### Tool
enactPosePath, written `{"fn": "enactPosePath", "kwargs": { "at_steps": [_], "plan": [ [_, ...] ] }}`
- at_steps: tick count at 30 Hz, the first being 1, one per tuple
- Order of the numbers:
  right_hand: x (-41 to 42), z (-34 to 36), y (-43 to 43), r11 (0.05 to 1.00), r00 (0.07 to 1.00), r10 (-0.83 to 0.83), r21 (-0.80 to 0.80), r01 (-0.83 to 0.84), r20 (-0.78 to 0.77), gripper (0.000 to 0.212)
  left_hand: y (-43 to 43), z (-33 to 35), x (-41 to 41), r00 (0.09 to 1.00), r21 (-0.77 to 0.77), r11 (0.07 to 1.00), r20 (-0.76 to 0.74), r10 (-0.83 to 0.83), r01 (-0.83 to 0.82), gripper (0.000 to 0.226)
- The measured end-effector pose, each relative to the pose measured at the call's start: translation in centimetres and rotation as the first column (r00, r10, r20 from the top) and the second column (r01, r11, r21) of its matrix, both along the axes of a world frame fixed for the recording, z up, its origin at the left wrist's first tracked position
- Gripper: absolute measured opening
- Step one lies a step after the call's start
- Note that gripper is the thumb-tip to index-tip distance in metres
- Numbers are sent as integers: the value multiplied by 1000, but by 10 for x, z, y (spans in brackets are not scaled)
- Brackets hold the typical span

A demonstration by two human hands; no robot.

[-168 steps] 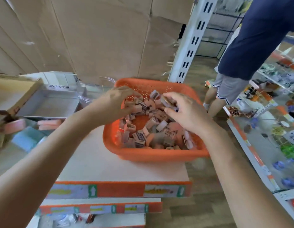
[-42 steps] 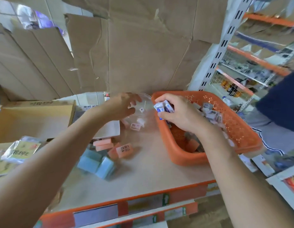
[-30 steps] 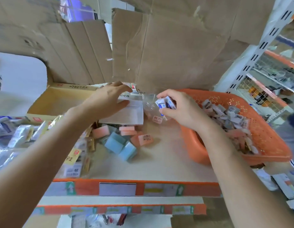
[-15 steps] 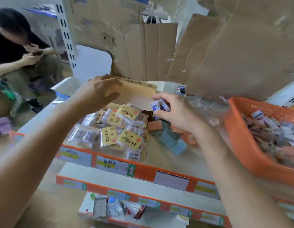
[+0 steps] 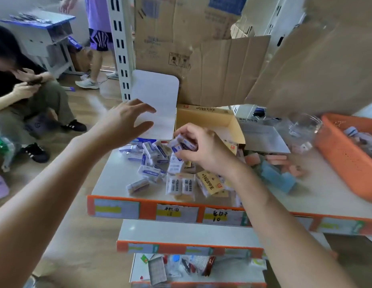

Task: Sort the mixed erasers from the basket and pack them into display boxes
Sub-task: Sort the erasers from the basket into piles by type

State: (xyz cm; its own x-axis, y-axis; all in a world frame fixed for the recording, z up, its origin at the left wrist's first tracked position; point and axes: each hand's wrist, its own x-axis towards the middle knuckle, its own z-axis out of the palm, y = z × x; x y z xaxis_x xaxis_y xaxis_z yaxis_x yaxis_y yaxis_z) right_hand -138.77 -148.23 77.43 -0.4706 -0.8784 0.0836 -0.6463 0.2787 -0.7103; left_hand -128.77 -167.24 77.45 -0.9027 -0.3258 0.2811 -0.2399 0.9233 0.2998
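Observation:
My right hand (image 5: 203, 150) grips a few white-and-blue wrapped erasers (image 5: 184, 143) just above a loose pile of the same erasers (image 5: 149, 161) at the shelf's left end. My left hand (image 5: 123, 121) hovers open, fingers spread, over the white lid flap (image 5: 158, 100) of a display box. A yellow display box (image 5: 214, 123) stands open behind my right hand. The orange basket (image 5: 345, 161) with mixed erasers sits at the far right. Pink and blue erasers (image 5: 278, 169) lie between.
A grey box (image 5: 262, 138) and a clear plastic tub (image 5: 301, 129) stand behind the pink erasers. Yellow-labelled packs (image 5: 210, 181) lie at the shelf's front edge. Cardboard sheets line the back. One person sits on the floor at left and another stands behind the white upright.
My view has swung left from the basket to the shelf's left end. My right hand carried the blue-white erasers over to the pile there, and my left hand opened above the white flap.

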Motion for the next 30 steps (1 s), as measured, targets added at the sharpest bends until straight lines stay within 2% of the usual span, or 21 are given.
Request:
{"fn": "enactPosePath", "kwargs": {
  "at_steps": [6,12,18,23,30],
  "plan": [
    [37,0,-40,998,998,59,16,-59,-6,45,-25,-7,17,1000,3,1000,-18,16,-16,35],
    [66,-19,-78,986,992,106,138,-96,-66,46,-43,-15,32,995,6,995,20,101,-101,35],
    [74,-31,-85,956,916,162,287,-54,-366,36,-42,-20,39,993,31,993,38,115,-116,36],
    [69,-36,-85,967,824,119,253,30,-554,32,-42,-23,41,994,41,993,36,107,-108,36],
    [58,-25,-72,993,880,53,121,5,-472,29,-39,-22,37,995,50,994,34,99,-100,36]
  ]
}}
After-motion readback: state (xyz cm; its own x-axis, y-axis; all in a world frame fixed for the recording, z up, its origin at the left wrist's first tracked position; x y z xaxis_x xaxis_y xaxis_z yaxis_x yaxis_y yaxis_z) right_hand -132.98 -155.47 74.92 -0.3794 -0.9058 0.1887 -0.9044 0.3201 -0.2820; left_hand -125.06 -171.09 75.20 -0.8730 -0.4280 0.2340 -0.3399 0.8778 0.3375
